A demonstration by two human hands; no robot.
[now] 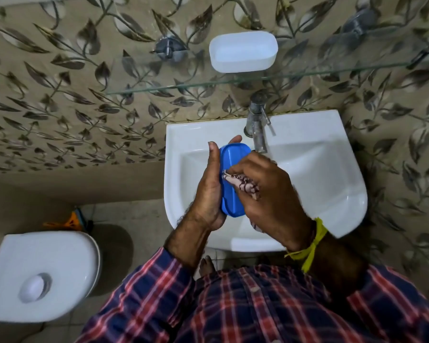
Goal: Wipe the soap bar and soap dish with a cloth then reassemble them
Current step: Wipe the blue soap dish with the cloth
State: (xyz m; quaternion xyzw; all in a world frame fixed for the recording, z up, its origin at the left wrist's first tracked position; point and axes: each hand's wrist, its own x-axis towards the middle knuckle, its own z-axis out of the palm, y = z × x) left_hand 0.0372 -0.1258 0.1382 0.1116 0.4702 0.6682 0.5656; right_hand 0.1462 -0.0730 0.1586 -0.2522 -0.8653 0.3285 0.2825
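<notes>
My left hand (208, 191) grips a blue oval soap dish part (232, 169) on edge over the white sink (332, 184), thumb along its left rim and fingertips at its top. My right hand (270, 194) presses a patterned pinkish cloth (243, 185) against the blue part's face. A white translucent dish part (243, 51) lies on the glass shelf (183, 87) above the sink. I see no soap bar.
A metal tap (256, 127) stands at the back of the sink, just right of my hands. A white toilet cistern lid (40, 276) is at lower left. Leaf-patterned tiles cover the wall. A yellow thread is tied around my right wrist.
</notes>
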